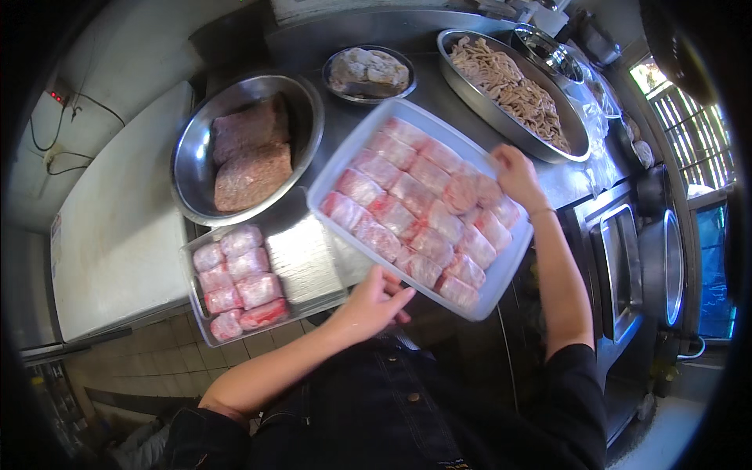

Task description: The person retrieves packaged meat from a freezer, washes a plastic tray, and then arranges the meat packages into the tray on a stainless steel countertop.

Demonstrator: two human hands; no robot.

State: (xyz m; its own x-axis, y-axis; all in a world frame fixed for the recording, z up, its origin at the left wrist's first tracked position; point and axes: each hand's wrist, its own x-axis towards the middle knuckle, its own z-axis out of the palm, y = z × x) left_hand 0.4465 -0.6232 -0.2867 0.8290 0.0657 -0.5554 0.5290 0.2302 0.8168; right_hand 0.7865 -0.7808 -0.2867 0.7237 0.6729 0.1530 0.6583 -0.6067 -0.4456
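Observation:
A blue-white plastic tray filled with rows of wrapped, pinkish meat rolls is tilted in front of me. My right hand grips its far right rim. My left hand is at the near edge, fingers apart; whether it touches the tray is not plain. To the left, a clear rectangular tray holds several similar meat rolls at its left side, while its right part is bare. Behind that tray stands a round steel bowl with two large pieces of meat.
At the back sit a steel dish of pale food and a long steel basin of pale strips. Plastic bags lie at the right of the steel counter. A white-topped surface adjoins on the left; metal pans stand right.

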